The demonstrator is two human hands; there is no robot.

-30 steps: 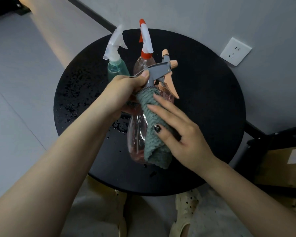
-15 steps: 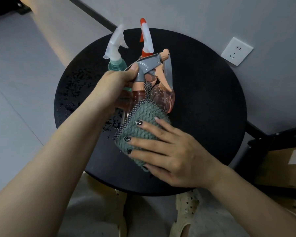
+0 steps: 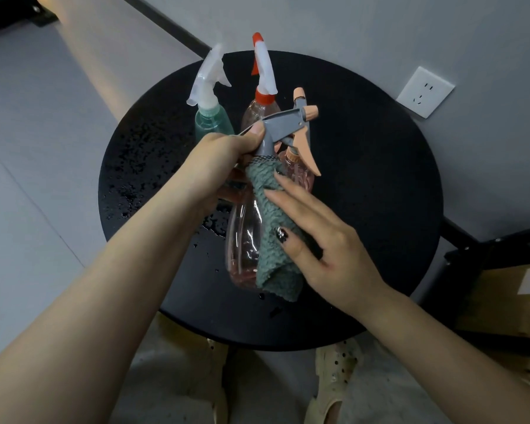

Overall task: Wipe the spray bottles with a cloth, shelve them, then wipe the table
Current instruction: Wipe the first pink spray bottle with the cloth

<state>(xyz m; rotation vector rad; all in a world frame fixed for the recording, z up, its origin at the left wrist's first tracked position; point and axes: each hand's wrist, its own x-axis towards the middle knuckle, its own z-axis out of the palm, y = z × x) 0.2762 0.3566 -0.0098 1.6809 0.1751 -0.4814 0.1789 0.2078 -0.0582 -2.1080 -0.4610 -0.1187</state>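
Left hand (image 3: 218, 160) grips pink bottle (image 3: 242, 240) by its neck above table (image 3: 380, 209); right hand (image 3: 328, 240), fingers extended, presses cloth (image 3: 273, 240) against it.

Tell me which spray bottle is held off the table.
The pink bottle with the grey head, gripped by the left hand; the three others stand on the table.
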